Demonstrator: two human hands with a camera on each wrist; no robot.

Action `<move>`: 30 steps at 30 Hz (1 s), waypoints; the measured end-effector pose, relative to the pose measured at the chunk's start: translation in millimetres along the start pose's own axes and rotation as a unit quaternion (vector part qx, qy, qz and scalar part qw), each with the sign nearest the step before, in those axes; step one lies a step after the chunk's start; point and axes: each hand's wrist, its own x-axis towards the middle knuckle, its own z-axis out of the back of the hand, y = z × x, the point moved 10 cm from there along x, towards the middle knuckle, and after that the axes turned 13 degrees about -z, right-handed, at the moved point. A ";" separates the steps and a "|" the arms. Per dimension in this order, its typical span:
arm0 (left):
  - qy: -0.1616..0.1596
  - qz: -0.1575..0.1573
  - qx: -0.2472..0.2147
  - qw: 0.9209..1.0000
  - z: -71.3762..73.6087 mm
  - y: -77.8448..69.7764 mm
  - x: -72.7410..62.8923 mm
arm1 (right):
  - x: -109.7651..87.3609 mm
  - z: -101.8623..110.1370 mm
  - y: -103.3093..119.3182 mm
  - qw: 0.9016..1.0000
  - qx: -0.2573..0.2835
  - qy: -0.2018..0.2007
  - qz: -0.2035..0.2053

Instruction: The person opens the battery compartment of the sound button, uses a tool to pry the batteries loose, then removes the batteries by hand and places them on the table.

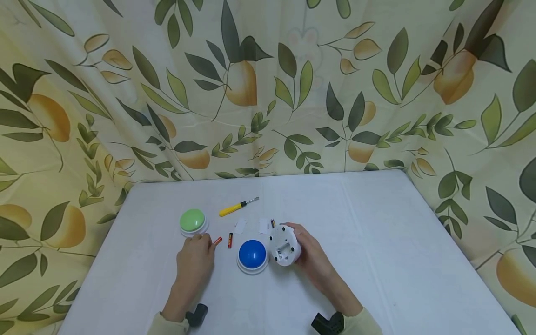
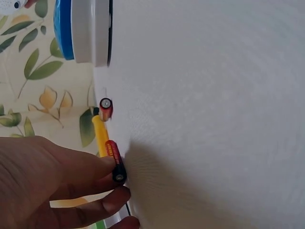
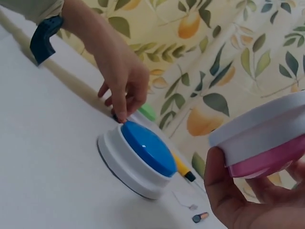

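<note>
Plainly, the left hand (image 1: 195, 259) pinches a battery (image 1: 217, 241) pointing toward two o'clock; at three o'clock from it, the right hand (image 1: 315, 260) curls its fingers round the pink-and-white device (image 1: 285, 245).

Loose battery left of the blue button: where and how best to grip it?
Probably pinch the battery mid-length from above, thumb and finger across its sides: it is slim and round and lies flat, running front to back, with the blue button to its right.

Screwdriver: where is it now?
In the head view, the screwdriver lies just left of centre, beyond the blue button and to the right of the green button.
</note>
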 end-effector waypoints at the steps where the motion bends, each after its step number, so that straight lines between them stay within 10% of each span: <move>1: 0.003 -0.002 0.005 1.000 0.0 -0.9 0.4 | -0.8 1.1 1.5 1.000 -0.013 -0.010 0.004; 12: -0.042 -0.013 0.015 0.999 17.1 -17.4 -3.3 | -19.1 8.1 22.5 0.977 -0.151 -0.116 0.091; 19: -0.075 -0.027 -0.111 0.991 37.5 -45.6 -6.3 | -30.3 7.0 32.4 0.950 -0.216 -0.178 0.137; 30: -0.012 -0.068 -0.367 0.928 13.4 -107.2 -0.7 | -49.6 -2.6 52.2 0.869 -0.356 -0.248 0.239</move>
